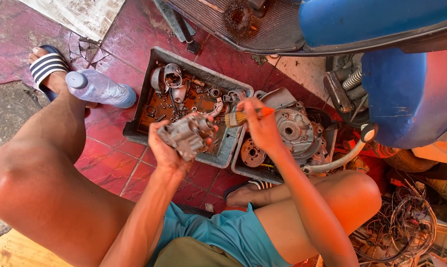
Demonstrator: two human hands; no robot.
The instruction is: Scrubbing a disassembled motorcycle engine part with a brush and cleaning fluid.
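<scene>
Above the grey metal tray (pixel 143 110), which rests on the red tiled floor (pixel 112 165) and serves as landmark for this entry: one grey cast engine part (pixel 188 134), oily, gripped from below by the left hand (pixel 165 148), fingers closed round its near side; it hangs over the tray's near right corner. Just right of the part: one paintbrush (pixel 239 117), wooden handle, pale bristles pointing toward the part, pinched in the closed right hand (pixel 261 127); whether the bristles touch the casting cannot be told. Inside the tray: brown oily liquid and assorted small metal parts (pixel 184 94), among them rings, brackets and bolts. Right of the tray, touching its side: a second tray holding a round engine cover (pixel 292 129) and a smaller disc-shaped part (pixel 252 152). Left of the tray, just beside it: one clear plastic bottle (pixel 100 89) with a pale blue cap, lying on its side. Further left: a foot in a dark striped sandal (pixel 46 66). Near side of the tray: a second striped sandal (pixel 250 187), partly hidden by the person's leg. Beyond and right of the tray: a blue scooter body (pixel 396 94) with a coil spring showing. Far right, well apart from the tray: a tangle of wires (pixel 406 225).
</scene>
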